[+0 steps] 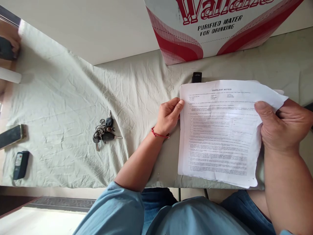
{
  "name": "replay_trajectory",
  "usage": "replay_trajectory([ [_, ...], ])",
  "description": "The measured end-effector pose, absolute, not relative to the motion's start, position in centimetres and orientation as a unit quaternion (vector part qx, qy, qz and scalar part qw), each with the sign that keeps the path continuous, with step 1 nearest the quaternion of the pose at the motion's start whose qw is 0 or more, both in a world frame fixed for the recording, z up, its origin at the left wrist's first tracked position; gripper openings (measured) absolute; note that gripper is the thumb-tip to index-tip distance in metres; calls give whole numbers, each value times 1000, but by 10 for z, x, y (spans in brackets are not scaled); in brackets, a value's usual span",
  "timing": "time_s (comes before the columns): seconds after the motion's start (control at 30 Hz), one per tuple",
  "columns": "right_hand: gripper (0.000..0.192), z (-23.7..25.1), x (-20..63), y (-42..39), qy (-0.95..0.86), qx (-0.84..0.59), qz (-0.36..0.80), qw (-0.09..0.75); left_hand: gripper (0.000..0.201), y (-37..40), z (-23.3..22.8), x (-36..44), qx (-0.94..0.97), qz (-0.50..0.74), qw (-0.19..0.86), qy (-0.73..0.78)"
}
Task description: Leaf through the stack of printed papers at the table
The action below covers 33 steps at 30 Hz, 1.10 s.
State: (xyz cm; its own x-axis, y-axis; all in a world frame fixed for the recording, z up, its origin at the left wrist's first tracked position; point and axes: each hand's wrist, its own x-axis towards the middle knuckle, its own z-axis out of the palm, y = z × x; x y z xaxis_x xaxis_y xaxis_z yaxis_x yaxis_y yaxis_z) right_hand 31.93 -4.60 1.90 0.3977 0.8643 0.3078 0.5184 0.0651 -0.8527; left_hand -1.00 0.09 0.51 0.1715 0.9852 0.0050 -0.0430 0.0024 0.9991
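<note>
Two bare hands hold a sheaf of printed papers (220, 130) over the near edge of a table covered with a pale, creased cloth (61, 98). From the head camera, the left hand (169, 116) is curled against the sheaf's left edge, thumb on the top sheet and fingers tucked behind — a light pinch, not a fist. A red thread bracelet (158, 133) circles that wrist. The right hand (283, 125) grips the upper right part of the pages, thumb pressed on the front, the other fingers folded behind where the paper bends back; the corner there is crumpled. The top sheet is headed "OVERLEAF NOTES", with small print and a table below that is too fine to read.

Well to the left of the papers lies a bunch of keys (105, 130) on the cloth. Near the table's left end sit a black remote fob (21, 164) and, just above it, a dark phone (12, 135). Behind the papers a small black object (196, 77) rests on the cloth, and beyond it stands a red-and-white carton (220, 29) printed "PURIFIED WATER FOR DRINKING". At the far left edge another person's hand (8, 36) shows — blurred.
</note>
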Motion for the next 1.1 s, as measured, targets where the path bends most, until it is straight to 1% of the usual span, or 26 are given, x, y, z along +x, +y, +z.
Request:
replay_trajectory([
  [0.1, 64, 16, 321, -44, -522, -628, 115, 565, 83, 0, 3, -11, 540, 464, 545, 443],
  [0.27, 68, 11, 323, -41, -532, -623, 107, 564, 82, -1, 3, -12, 556, 458, 530, 448],
  [0.33, 66, 10, 324, -40, -526, -623, 102, 570, 81, -1, 3, -13, 562, 459, 517, 454],
  [0.43, 58, 8, 326, -38, -508, -620, 88, 592, 81, -1, 5, -13, 564, 470, 497, 463],
  [0.57, 41, 5, 330, -36, -509, -603, 71, 610, 85, 0, 5, -12, 535, 474, 529, 457],
  [0.67, 30, 7, 329, -35, -493, -593, 85, 631, 89, -1, 6, -10, 505, 483, 555, 451],
  [0.8, 25, 14, 318, -34, -449, -578, 118, 671, 91, -1, 7, -7, 478, 491, 574, 448],
  [0.9, 22, 19, 309, -33, -407, -585, 151, 685, 91, -1, 7, -7, 480, 494, 566, 452],
  [1.1, 17, 25, 296, -32, -352, -607, 198, 684, 90, -1, 5, -9, 516, 501, 524, 456],
])
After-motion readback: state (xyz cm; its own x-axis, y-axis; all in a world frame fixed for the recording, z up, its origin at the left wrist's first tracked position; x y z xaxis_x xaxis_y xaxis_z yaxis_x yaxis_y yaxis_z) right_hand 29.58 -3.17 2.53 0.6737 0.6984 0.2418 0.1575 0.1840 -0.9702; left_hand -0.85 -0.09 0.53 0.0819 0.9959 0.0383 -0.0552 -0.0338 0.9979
